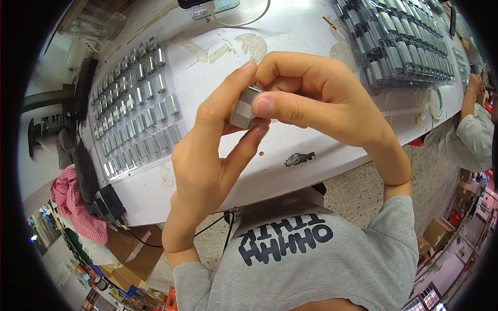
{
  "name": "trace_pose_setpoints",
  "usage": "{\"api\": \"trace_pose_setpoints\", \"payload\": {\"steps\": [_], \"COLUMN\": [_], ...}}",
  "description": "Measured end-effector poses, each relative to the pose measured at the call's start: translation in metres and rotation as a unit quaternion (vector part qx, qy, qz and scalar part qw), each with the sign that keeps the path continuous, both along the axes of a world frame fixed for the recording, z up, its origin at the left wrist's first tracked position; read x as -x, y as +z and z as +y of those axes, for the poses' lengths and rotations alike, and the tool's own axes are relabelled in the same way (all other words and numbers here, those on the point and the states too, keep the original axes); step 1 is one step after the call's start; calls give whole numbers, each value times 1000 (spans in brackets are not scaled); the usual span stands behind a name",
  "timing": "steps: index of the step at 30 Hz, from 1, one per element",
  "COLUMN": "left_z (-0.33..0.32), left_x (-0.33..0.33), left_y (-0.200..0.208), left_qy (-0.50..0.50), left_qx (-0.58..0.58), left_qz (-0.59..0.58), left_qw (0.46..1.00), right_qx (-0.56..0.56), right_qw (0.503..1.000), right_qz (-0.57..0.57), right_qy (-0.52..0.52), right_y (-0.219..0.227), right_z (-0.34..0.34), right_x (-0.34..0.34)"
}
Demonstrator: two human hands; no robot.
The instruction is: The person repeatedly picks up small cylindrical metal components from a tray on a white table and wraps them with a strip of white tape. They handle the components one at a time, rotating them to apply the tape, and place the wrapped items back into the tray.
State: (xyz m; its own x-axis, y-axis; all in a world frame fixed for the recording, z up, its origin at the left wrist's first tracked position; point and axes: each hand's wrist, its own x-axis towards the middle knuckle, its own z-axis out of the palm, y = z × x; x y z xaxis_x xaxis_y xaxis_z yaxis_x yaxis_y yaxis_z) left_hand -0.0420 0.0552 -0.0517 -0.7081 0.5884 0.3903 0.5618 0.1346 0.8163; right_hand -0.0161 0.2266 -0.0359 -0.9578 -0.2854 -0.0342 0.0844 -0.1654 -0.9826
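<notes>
Between my two hands, above the white table, is a small silver-grey metal block [242, 110] with flat faces, tilted upright. My left hand [207, 140] grips it with thumb below and fingers along its far side. Over its upper right part, the thumb and curled fingers of my right hand [316, 98] close on the same block and cover some of it. To the left lies a clear plastic tray [174, 136] with rows of similar silver blocks [150, 115].
At the far right, stacked clear trays [399, 44] hold many more silver pieces. A device with a white cable [244, 25] lies at the far edge. A black smudge [300, 158] marks the near tabletop. A person in a light sleeve [476, 135] works at the right. A pink checked cloth [78, 205] hangs at the left.
</notes>
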Motion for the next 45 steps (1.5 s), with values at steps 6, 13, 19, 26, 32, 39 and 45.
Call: {"api": "trace_pose_setpoints", "payload": {"steps": [6, 13, 19, 26, 32, 39, 45], "left_z": [-6, -6, -10, -11, -12, -19, -17], "left_x": [0, -1, 2, 1, 2, -1, 1], "left_y": [5, 4, -1, -5, -8, -6, -5], "left_qy": [-1, 48, 29, 2, -12, -29, -10], "left_qx": [7, -16, -26, -50, -59, -56, -25], "left_qz": [-41, -45, -15, -4, 26, 18, 40], "left_qw": [999, 998, 999, 999, 998, 998, 999], "right_qx": [-34, -115, -138, -87, -70, -111, -119], "right_qw": [999, 990, 975, 985, 981, 960, 974], "right_qz": [12, 80, 173, 146, 177, 255, 191], "right_qy": [-8, -4, -30, -25, -39, -33, -38], "right_y": [-1, 5, -4, -3, -4, -1, -4], "right_z": [0, 5, 5, 6, 3, 3, 1], "right_x": [1, 0, 3, 2, 2, 1, -2]}}
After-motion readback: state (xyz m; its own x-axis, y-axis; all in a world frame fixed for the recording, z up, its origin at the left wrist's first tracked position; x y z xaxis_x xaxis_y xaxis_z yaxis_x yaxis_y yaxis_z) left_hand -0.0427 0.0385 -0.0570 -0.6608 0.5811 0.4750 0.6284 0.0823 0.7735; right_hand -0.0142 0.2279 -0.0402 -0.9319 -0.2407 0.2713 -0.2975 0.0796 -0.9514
